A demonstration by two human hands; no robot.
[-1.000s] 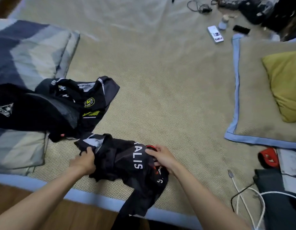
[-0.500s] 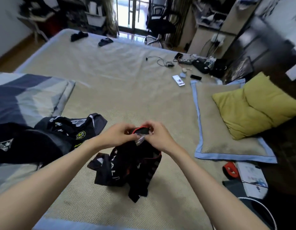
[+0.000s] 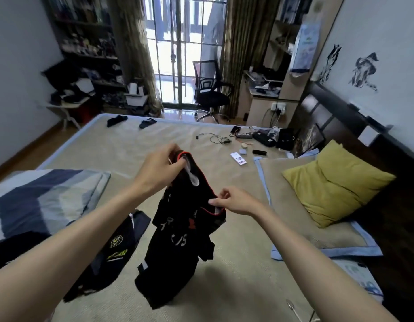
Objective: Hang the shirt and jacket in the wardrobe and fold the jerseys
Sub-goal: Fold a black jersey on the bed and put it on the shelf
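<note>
A black jersey [image 3: 178, 240] with red trim and white lettering hangs crumpled in the air above the bed. My left hand [image 3: 160, 169] pinches its red-edged collar at the top. My right hand [image 3: 234, 201] grips a red-trimmed edge lower and to the right. The jersey's bottom reaches down to the mat. A second black jersey [image 3: 119, 247] with a yellow badge lies flat on the bed, partly hidden under my left forearm. No wardrobe, shirt or jacket can be made out.
The beige bed mat [image 3: 236, 287] spreads ahead. A striped blue-grey blanket [image 3: 50, 201] lies left. A yellow pillow [image 3: 336, 182] sits on a blue-edged cushion [image 3: 294, 228] right. A remote [image 3: 238, 158], cables and small devices lie far right; two dark items [image 3: 131, 120] at the far edge.
Both hands have lifted the jersey from the mat into the air. My head has tilted up, bringing the room into view. My hands have drawn apart, right hand lower.
</note>
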